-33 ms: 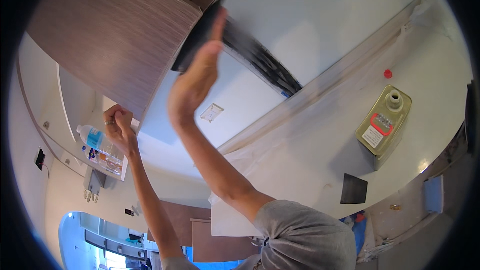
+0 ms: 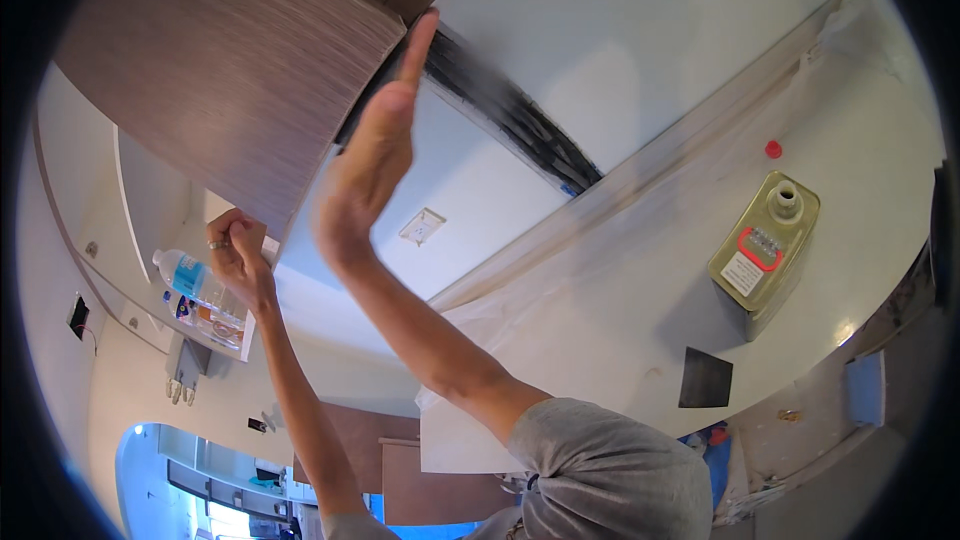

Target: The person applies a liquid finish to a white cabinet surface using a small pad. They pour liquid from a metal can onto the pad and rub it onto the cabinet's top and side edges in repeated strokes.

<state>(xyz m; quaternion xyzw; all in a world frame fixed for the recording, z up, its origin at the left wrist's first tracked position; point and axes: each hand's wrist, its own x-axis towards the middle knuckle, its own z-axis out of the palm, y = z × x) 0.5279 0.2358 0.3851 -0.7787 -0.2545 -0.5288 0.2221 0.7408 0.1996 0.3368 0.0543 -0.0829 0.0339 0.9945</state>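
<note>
My right hand (image 2: 370, 155) is raised along the side edge of the wood-grain cabinet panel (image 2: 220, 80), fingers stretched out flat over a dark, flat piece (image 2: 355, 100), which it mostly hides. Beside it, a blurry black strip (image 2: 510, 115) runs diagonally across the pale blue-white wall (image 2: 620, 30). My left hand (image 2: 235, 255) has its fingers curled on the panel's lower corner. A clear bottle with a blue label (image 2: 185, 272) lies tilted on the shelf just beside that hand.
A pale counter (image 2: 590, 330) bears an opened metal can (image 2: 760, 240), a red cap (image 2: 773, 149) and a black square (image 2: 705, 376). Translucent sheeting (image 2: 830, 40) lies along its back. A wall socket (image 2: 423, 225) is near my right wrist. Open white shelving (image 2: 150, 200) stands at left.
My right hand has shifted slightly to the left toward the panel edge, and less of the dark piece under it shows. My left hand has stayed in place.
</note>
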